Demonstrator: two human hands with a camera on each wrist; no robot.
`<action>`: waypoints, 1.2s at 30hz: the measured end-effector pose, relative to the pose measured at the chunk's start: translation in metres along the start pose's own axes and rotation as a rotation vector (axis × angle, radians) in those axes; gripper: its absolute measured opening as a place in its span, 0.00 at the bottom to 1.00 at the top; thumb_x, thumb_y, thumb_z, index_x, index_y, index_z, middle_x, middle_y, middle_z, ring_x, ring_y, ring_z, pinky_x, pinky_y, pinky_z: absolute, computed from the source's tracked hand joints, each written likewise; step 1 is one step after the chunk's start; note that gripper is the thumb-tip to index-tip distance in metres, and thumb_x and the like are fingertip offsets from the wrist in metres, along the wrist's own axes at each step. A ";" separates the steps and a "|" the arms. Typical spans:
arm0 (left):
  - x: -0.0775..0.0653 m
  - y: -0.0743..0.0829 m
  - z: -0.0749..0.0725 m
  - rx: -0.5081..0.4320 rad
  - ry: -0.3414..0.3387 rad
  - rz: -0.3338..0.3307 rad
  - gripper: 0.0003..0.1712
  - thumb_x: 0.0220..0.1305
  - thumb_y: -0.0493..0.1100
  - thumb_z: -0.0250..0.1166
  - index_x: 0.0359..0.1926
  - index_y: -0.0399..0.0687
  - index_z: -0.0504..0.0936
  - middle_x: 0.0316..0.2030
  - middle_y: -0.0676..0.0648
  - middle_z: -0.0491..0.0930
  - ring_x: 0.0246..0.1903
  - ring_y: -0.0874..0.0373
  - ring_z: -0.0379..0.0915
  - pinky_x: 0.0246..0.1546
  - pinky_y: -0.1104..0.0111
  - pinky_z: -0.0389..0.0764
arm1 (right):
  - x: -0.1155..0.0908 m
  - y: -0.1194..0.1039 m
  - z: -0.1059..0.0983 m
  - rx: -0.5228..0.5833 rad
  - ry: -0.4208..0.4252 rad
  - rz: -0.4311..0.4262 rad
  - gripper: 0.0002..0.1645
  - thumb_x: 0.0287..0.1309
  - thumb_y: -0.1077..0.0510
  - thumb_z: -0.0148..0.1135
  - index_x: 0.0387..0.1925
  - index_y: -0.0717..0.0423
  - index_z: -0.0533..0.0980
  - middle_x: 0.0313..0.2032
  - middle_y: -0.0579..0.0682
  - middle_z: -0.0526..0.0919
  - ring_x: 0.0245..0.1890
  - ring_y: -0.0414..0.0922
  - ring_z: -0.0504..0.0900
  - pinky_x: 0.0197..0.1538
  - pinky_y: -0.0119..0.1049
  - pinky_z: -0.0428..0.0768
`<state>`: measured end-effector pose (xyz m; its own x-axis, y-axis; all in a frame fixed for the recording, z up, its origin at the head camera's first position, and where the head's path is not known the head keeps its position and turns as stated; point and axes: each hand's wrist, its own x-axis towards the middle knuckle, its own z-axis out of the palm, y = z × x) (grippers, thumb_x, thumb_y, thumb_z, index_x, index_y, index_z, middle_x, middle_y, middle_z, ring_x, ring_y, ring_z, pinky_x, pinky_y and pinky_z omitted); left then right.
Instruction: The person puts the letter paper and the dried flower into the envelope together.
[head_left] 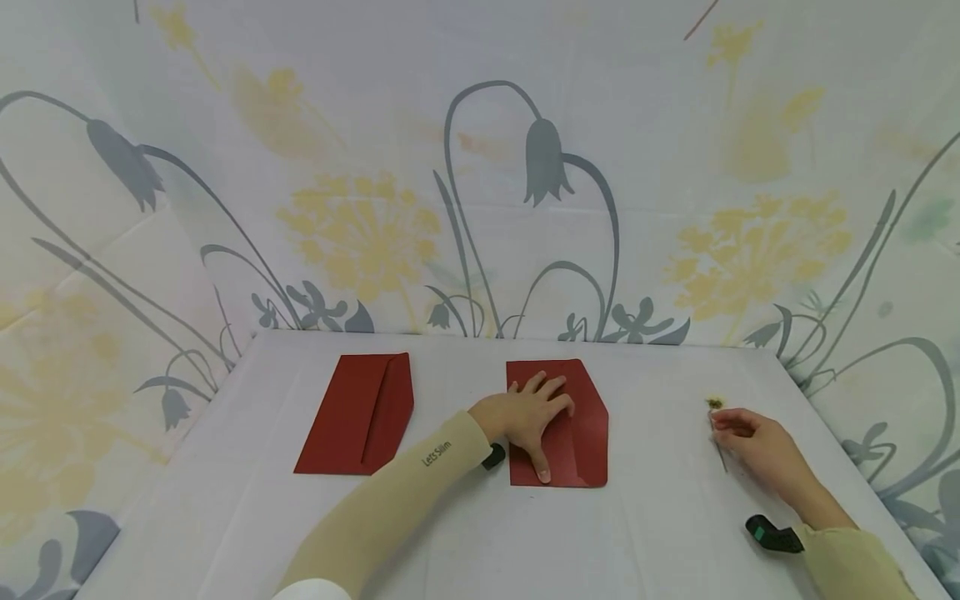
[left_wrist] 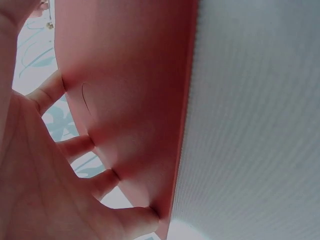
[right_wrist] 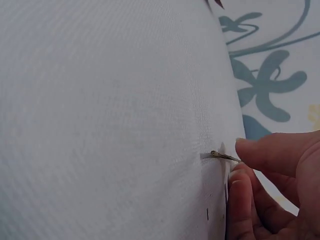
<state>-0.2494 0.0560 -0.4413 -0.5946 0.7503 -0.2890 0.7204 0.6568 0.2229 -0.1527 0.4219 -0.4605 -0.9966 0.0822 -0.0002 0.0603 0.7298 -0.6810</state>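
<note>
A red envelope (head_left: pixel 595 433) with its flap side out to the right lies near the middle of the white table. My left hand (head_left: pixel 527 415) rests on it with spread fingers; in the left wrist view the fingertips press on the red paper (left_wrist: pixel 125 90). Over at the right, my right hand (head_left: pixel 761 450) pinches a thin-stemmed dried flower (head_left: pixel 715 403) between thumb and fingers. Its small yellowish head points away from me. The right wrist view shows the lower stem (right_wrist: pixel 222 155) sticking out of the pinch, close over the white cloth.
Another red envelope (head_left: pixel 341 417) lies to the left, its flap also toward the right. White cloth covers the table (head_left: pixel 660 533). A flower-printed curtain (head_left: pixel 480 233) stands behind and along both sides. Dark wrist-camera mounts (head_left: pixel 772 534) sit by the wrists.
</note>
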 end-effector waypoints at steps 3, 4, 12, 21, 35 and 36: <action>0.000 0.000 0.000 -0.003 -0.001 -0.002 0.52 0.36 0.69 0.80 0.60 0.66 0.62 0.78 0.50 0.40 0.76 0.44 0.32 0.68 0.42 0.55 | 0.002 -0.001 0.001 -0.045 0.000 0.007 0.24 0.63 0.56 0.67 0.54 0.69 0.75 0.42 0.56 0.82 0.36 0.35 0.76 0.36 0.26 0.74; 0.001 0.000 0.000 -0.004 0.000 -0.004 0.52 0.36 0.69 0.80 0.60 0.66 0.62 0.78 0.50 0.40 0.76 0.44 0.32 0.68 0.42 0.55 | 0.002 -0.001 0.001 -0.060 0.003 0.007 0.24 0.62 0.56 0.67 0.54 0.69 0.76 0.41 0.55 0.82 0.36 0.37 0.76 0.35 0.27 0.73; 0.004 -0.002 0.002 0.000 0.008 -0.005 0.52 0.35 0.70 0.80 0.59 0.66 0.62 0.78 0.50 0.40 0.76 0.44 0.32 0.68 0.41 0.54 | 0.005 -0.006 0.006 -0.162 0.019 -0.020 0.17 0.62 0.57 0.66 0.48 0.66 0.79 0.35 0.51 0.83 0.34 0.45 0.78 0.34 0.36 0.73; 0.002 -0.001 0.002 -0.012 0.002 -0.004 0.52 0.36 0.69 0.80 0.59 0.66 0.62 0.78 0.50 0.40 0.76 0.44 0.32 0.68 0.41 0.54 | 0.006 -0.010 0.013 -0.214 0.011 -0.042 0.12 0.64 0.62 0.63 0.46 0.65 0.78 0.32 0.51 0.82 0.32 0.46 0.77 0.34 0.41 0.73; 0.003 0.000 0.004 -0.006 0.006 -0.010 0.51 0.36 0.69 0.80 0.59 0.66 0.63 0.78 0.50 0.41 0.76 0.44 0.32 0.68 0.41 0.54 | 0.005 -0.011 0.010 -0.151 -0.051 -0.022 0.13 0.68 0.61 0.59 0.47 0.67 0.76 0.34 0.51 0.79 0.34 0.46 0.73 0.37 0.41 0.71; 0.003 0.000 0.004 -0.005 0.006 -0.010 0.51 0.36 0.69 0.81 0.59 0.66 0.63 0.78 0.50 0.41 0.76 0.44 0.32 0.68 0.41 0.54 | 0.004 -0.011 0.010 -0.146 -0.053 -0.023 0.13 0.68 0.61 0.59 0.48 0.68 0.76 0.35 0.51 0.80 0.34 0.46 0.73 0.37 0.40 0.71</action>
<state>-0.2494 0.0579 -0.4458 -0.6036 0.7442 -0.2859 0.7128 0.6644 0.2246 -0.1581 0.4078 -0.4600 -0.9991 0.0310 -0.0275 0.0411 0.8225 -0.5673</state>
